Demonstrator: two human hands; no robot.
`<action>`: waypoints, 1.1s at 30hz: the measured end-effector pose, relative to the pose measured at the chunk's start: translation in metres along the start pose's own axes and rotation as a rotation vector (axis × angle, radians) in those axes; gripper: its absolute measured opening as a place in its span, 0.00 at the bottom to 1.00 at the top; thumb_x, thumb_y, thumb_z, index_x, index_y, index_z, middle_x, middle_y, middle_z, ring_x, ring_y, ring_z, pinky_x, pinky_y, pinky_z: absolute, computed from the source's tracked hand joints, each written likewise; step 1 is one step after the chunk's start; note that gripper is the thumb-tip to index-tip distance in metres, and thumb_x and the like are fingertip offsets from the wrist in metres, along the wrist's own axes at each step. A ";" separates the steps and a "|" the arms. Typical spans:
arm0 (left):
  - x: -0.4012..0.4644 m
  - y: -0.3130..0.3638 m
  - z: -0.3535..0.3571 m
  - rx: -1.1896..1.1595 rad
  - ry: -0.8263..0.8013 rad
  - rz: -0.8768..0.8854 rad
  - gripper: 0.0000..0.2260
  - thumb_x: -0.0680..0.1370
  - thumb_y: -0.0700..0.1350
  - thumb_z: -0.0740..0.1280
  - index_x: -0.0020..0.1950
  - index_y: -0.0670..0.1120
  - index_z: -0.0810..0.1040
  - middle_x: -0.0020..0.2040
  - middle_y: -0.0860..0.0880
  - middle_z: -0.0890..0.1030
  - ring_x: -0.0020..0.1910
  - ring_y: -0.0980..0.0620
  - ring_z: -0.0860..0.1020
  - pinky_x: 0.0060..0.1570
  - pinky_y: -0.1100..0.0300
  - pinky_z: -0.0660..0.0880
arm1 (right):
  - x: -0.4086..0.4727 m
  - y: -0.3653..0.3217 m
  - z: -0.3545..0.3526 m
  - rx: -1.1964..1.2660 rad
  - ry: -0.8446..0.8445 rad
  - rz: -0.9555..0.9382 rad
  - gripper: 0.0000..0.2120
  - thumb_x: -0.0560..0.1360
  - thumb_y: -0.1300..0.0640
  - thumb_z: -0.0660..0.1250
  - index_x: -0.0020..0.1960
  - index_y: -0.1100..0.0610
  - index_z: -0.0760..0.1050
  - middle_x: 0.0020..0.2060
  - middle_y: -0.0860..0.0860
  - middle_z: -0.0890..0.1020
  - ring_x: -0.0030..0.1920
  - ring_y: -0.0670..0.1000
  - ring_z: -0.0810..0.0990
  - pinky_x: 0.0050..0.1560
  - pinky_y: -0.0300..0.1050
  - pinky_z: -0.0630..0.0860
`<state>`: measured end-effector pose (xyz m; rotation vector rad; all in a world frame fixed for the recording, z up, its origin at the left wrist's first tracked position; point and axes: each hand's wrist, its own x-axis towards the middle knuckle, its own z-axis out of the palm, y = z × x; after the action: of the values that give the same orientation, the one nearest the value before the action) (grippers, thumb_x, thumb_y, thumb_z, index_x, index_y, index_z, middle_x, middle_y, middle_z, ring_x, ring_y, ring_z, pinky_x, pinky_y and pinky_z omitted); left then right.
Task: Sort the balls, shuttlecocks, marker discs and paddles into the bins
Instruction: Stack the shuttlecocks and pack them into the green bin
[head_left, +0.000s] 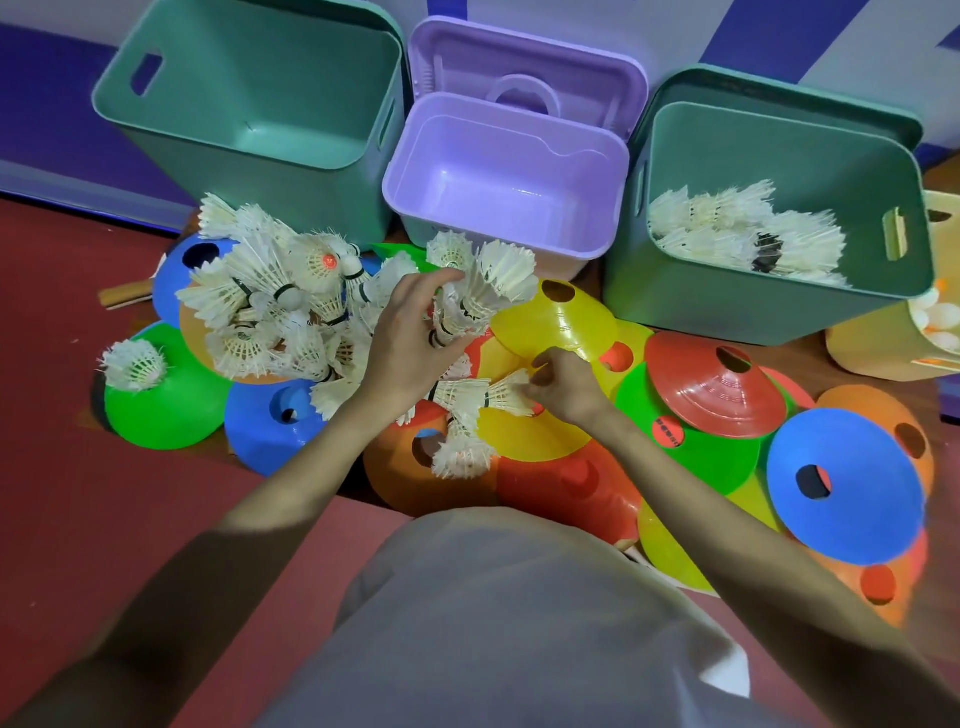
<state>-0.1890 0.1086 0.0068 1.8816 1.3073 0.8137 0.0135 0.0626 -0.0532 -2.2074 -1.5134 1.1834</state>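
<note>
**Both hands deep in the shuttlecock pile**

Right now the left hand (410, 338) sits at the centre of the frame, fingers curled around a bunch of white feather shuttlecocks (483, 291) whose skirts fan up and to the right above the knuckles. Just below and to the right, the right hand (566, 384) pinches the feathers of a single shuttlecock (506, 392) lying on its side on a yellow marker disc (524, 441).

More shuttlecocks lie in a loose heap (275, 301) at centre left, spread over blue and orange discs, and one lone shuttlecock (132, 366) stands on a green marker disc (166, 410) at the left edge of the pile. Marker discs in red, orange, yellow, green and blue overlap across the lower middle and right of the frame; a blue disc (852, 499) lies on top at lower right, and a red disc (711, 389) rests above it, near the bins.

Three bins line the top of the frame. The teal bin at upper left (156, 135) shows nothing inside. The lilac bin (410, 208) in the middle, its lid tipped back behind it, also shows a bare floor. The teal bin at upper right (779, 312) holds a layer of shuttlecocks. At the right edge a tan bin (872, 353) is partly cut off, with white balls (940, 314) visible inside. A wooden paddle handle (122, 296) pokes out from under the discs at the left.
</note>
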 end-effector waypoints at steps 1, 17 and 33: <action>0.000 0.002 0.001 -0.002 -0.007 0.004 0.25 0.72 0.45 0.75 0.67 0.50 0.72 0.60 0.56 0.69 0.56 0.60 0.70 0.55 0.53 0.76 | 0.002 0.001 0.001 0.005 0.014 -0.012 0.17 0.72 0.58 0.73 0.57 0.64 0.75 0.48 0.58 0.82 0.47 0.55 0.80 0.40 0.42 0.71; 0.007 0.031 0.040 0.001 -0.067 0.114 0.26 0.70 0.39 0.76 0.65 0.49 0.70 0.59 0.55 0.70 0.59 0.49 0.75 0.54 0.45 0.77 | -0.022 0.017 -0.027 0.412 0.374 -0.059 0.17 0.70 0.67 0.67 0.57 0.63 0.69 0.31 0.48 0.72 0.33 0.53 0.73 0.35 0.48 0.70; 0.028 0.060 0.080 0.179 -0.139 0.235 0.27 0.69 0.39 0.76 0.64 0.48 0.70 0.59 0.52 0.71 0.47 0.48 0.76 0.45 0.48 0.77 | -0.090 0.013 -0.139 0.047 0.662 -0.733 0.06 0.74 0.68 0.61 0.51 0.63 0.73 0.44 0.52 0.74 0.45 0.52 0.72 0.44 0.47 0.71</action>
<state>-0.0859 0.1048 0.0142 2.2222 1.1189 0.6857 0.1078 0.0145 0.0745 -1.5181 -1.6900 0.2246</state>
